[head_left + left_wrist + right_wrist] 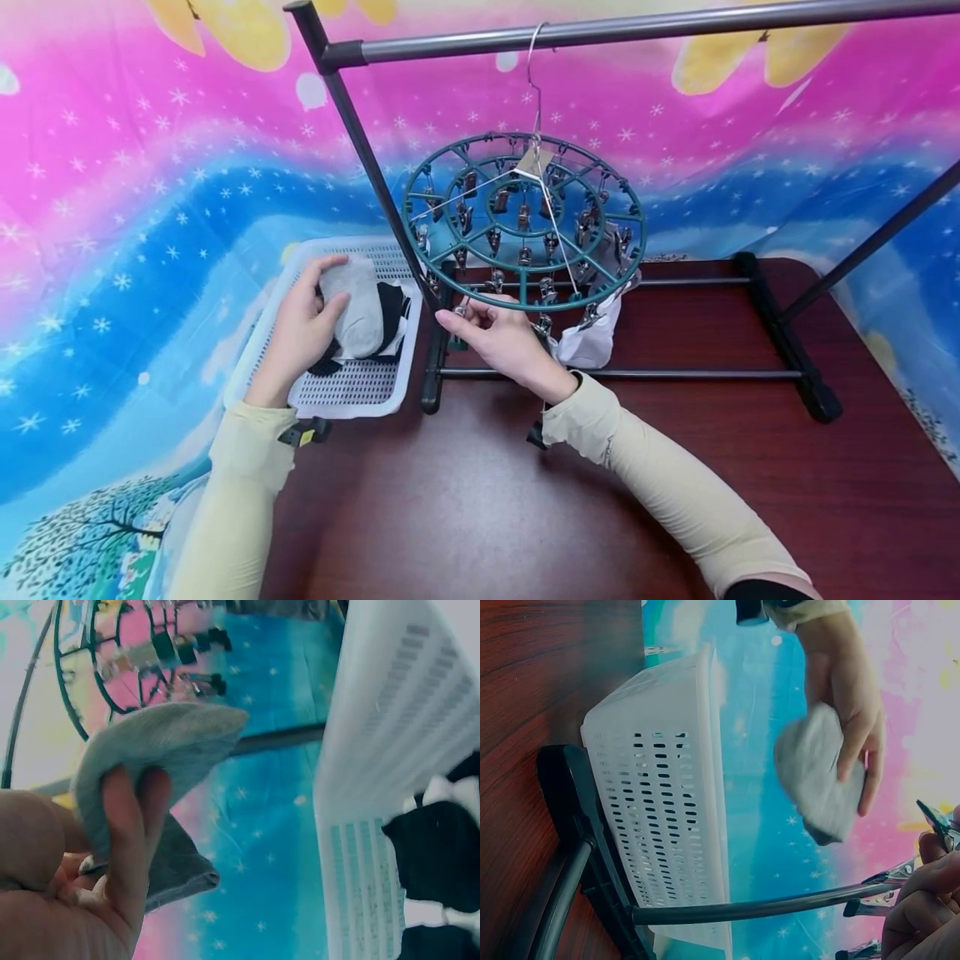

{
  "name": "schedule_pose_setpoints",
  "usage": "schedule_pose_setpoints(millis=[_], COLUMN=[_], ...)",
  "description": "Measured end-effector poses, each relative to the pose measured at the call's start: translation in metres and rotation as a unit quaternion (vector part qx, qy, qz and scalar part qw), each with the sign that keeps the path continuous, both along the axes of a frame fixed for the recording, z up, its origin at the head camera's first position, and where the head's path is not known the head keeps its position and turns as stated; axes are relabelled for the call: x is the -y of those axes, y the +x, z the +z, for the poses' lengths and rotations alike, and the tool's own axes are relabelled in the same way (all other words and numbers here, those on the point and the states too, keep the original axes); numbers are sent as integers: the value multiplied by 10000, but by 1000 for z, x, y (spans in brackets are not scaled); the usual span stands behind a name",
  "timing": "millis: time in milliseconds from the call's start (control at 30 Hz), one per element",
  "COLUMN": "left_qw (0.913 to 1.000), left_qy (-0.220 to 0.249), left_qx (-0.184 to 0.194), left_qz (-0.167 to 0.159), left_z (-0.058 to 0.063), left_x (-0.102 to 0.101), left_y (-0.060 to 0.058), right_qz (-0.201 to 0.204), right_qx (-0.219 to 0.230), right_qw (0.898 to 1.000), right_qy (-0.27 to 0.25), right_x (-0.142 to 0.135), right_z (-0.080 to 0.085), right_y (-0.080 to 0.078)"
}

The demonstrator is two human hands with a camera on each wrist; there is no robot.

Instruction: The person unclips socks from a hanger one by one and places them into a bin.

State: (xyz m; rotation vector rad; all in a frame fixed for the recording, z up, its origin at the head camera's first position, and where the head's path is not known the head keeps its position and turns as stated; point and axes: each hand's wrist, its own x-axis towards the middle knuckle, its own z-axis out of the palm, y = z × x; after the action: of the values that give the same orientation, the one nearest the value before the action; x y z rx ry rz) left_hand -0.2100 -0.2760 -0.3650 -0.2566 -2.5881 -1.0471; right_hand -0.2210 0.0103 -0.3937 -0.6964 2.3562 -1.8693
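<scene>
A grey sock (360,312) is held by my left hand (300,325) above the white basket (408,375), thumb on one side and fingers on the other. The left wrist view shows the sock (165,735) folded over in the grip. My right hand (513,342) is at the near left edge of the round green clip hanger (525,305), pinching a metal clip (461,311). In the right wrist view this clip (937,821) is between thumb and fingers, partly cut off by the frame edge. A whitish sock (592,342) hangs from the hanger's right side.
Black and white socks (439,847) lie in the basket. The hanger hooks onto a dark metal rack (450,42), whose left post (367,158) slants between basket and hanger. The rack's feet (810,383) stand on a reddish-brown table (465,492). Behind hangs a patterned cloth (187,208).
</scene>
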Motion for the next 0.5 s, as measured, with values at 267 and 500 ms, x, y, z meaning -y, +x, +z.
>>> schedule_pose_setpoints(millis=[267, 500], left_qw=[9970, 9935], left_qy=[-4, -705], left_qx=[764, 893], left_qz=[-154, -99], left_z=[-4, -16], left_x=[7, 5], left_y=[-37, -67], right_qz=[76, 117], right_qx=[113, 196], right_qw=[9999, 9997], right_qy=[-59, -30], right_x=[0, -1], right_z=[1, 0], right_y=[0, 1])
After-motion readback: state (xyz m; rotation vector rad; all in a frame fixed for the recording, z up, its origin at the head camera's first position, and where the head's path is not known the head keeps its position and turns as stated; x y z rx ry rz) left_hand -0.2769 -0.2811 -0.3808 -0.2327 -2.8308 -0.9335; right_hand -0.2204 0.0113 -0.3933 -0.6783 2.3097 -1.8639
